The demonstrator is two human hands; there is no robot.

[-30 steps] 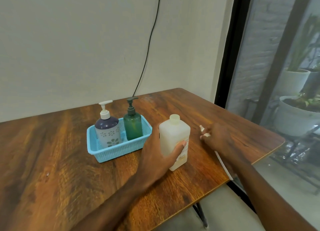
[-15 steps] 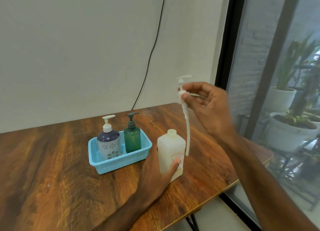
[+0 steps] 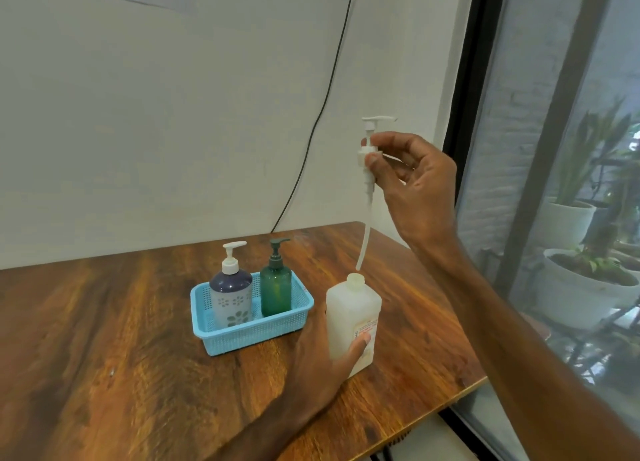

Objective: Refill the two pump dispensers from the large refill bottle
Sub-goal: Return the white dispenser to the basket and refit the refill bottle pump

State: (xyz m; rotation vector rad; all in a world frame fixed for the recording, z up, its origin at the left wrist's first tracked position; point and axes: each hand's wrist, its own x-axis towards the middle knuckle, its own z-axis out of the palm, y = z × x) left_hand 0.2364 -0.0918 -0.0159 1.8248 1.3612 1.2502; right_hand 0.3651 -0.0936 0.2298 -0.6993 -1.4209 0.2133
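**Pump head held above the open refill bottle**

The left hand grips the large refill bottle, thumb on its label. The bottle stands upright near the right edge of the table. The right hand pinches the collar of a white pump head between thumb and fingertips, high above the bottle. Its dip tube hangs down to the open neck; whether the tip is inside cannot be told. Just beside the bottle, toward the table's middle, a blue basket holds a purple dispenser and a green dispenser, both upright.

One head-worn view looks forward and down from close over the desk, facing the wall and the window at right.
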